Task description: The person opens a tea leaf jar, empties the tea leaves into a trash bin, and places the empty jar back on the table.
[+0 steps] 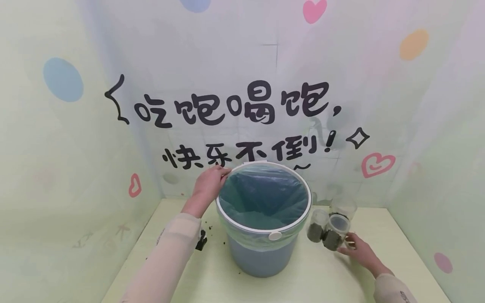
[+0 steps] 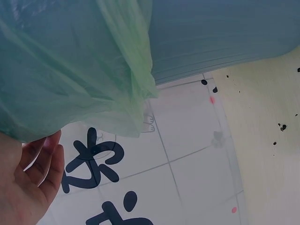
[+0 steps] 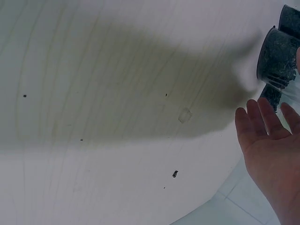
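A blue-grey trash bin [image 1: 261, 256] with a white rim ring stands on the table, lined with a thin green plastic bag [image 2: 108, 89] that folds over its rim. My left hand [image 1: 209, 182] holds the bin's rim at its left side, fingers curled at the bag's edge. Three clear plastic cups sit right of the bin: a front cup [image 1: 333, 237] and a left cup [image 1: 315, 230] with dark, soil-like material, and a rear cup [image 1: 344, 205], partly hidden. Beside the front cup is my right hand [image 1: 360, 252], its fingers extended and spread; thumb contact is unclear.
On the table [image 1: 326, 282], dark crumbs lie scattered, with a black piece [image 1: 201, 240] left of the bin, partly behind my left sleeve. A printed wall sheet [image 1: 235, 63] with black lettering rises close behind the bin, and similar sheets flank both sides.
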### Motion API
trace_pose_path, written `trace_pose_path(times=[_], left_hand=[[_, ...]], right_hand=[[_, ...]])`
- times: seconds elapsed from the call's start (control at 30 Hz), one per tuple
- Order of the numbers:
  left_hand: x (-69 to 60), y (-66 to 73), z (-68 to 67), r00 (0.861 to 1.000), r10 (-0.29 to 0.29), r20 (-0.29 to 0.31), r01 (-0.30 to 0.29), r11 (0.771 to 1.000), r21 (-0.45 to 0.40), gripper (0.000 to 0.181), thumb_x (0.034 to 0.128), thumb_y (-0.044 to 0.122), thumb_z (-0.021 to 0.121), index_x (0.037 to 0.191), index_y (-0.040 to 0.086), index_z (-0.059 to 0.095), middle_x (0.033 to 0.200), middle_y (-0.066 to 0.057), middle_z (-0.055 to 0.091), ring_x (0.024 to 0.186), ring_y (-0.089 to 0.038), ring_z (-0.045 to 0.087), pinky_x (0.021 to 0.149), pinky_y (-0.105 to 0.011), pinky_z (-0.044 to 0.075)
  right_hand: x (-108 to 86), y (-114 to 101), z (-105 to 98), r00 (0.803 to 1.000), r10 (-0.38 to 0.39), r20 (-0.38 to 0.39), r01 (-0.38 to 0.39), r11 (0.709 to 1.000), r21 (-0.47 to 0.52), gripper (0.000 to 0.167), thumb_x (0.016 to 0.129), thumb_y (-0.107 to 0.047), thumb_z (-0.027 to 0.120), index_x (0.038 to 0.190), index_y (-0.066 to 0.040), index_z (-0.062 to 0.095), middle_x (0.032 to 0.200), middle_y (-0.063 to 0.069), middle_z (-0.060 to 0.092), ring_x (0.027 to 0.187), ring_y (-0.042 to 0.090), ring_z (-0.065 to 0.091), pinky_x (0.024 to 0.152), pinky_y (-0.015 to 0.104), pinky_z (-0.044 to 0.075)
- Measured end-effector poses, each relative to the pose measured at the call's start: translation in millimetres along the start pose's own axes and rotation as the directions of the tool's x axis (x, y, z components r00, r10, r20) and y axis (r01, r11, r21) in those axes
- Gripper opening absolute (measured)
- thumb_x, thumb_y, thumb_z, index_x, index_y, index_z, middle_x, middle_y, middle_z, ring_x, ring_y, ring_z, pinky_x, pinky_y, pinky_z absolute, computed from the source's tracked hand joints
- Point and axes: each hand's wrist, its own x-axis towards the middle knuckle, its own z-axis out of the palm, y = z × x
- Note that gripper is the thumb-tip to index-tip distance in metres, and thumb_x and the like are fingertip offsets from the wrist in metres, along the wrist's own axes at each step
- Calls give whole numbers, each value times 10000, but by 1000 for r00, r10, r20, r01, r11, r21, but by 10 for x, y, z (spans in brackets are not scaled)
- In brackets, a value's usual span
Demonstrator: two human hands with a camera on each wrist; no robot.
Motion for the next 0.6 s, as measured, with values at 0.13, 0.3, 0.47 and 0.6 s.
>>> trace_pose_path(times=[0.13, 0.3, 0.47, 0.6], left_hand=[[7, 2, 4, 1000, 2, 4, -2, 1000, -1, 347, 1026, 260, 555, 1360, 197, 626, 1243, -63, 658, 1140, -282, 641, 977, -464, 552], [7, 3, -1, 1000, 3, -6, -3, 1000, -8, 340, 1025, 258, 558, 1351, 198, 634, 1240, -61, 662, 1140, -282, 644, 981, -461, 552], [-11, 5, -12, 1000, 3, -10, -3, 1000, -2, 341, 1023, 256, 561, 1352, 200, 634, 1223, -60, 664, 1125, -277, 645, 968, -458, 558], [-16, 8, -12, 1000, 5, -11, -5, 1000, 3, 340, 1024, 251, 560, 1352, 202, 634, 1238, -68, 662, 1136, -286, 645, 970, -465, 559]], right_hand=[[0, 0, 26, 1000, -2, 4, 2, 1000, 18, 688, 887, -237, 743, 1356, 150, 419, 1273, 408, 537, 1155, 538, 581, 983, 605, 508], [16, 2, 53, 1000, 3, 1, -3, 999, 34, 677, 885, -240, 746, 1344, 140, 426, 1255, 384, 557, 1155, 525, 585, 986, 588, 514], [43, -26, 62, 1000, 12, 1, -12, 999, 36, 686, 895, -247, 734, 1353, 141, 402, 1280, 397, 536, 1174, 544, 564, 990, 599, 505], [55, -57, 76, 1000, 30, -3, -30, 999, 32, 684, 905, -251, 723, 1367, 125, 386, 1301, 396, 523, 1195, 559, 545, 989, 611, 502]])
